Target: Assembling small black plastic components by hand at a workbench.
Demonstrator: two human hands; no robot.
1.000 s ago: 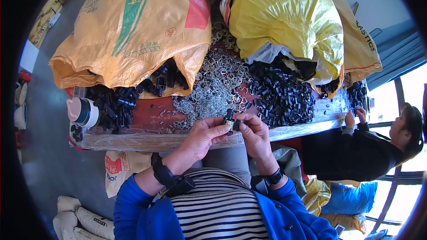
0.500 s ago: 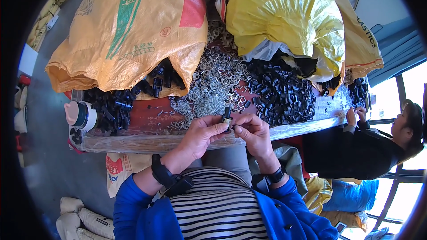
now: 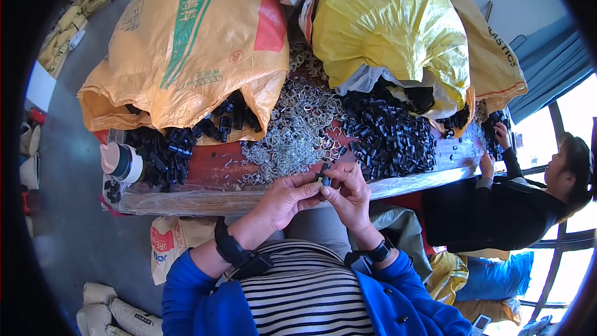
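Note:
My left hand (image 3: 292, 194) and my right hand (image 3: 348, 191) meet just in front of the table's near edge. Between their fingertips is a small black plastic part (image 3: 324, 177), pinched from both sides; the fingers cover much of it. Beyond the hands lies a heap of small silvery metal clips (image 3: 292, 130). To its right is a pile of black plastic pieces (image 3: 392, 140). Another pile of larger black plastic fittings (image 3: 163, 155) lies at the left, under the mouth of an orange woven sack (image 3: 242, 43).
A yellow sack (image 3: 392, 25) stands at the table's back right. A white cup with a pink lid (image 3: 129, 167) is at the left corner. Plastic film wraps the table's front edge (image 3: 186, 201). At right, a co-worker in black (image 3: 485, 208) reaches onto the table.
The black part has turned between my fingers, and its shiny section no longer shows. My right hand has shifted slightly left. The co-worker's hands have moved apart.

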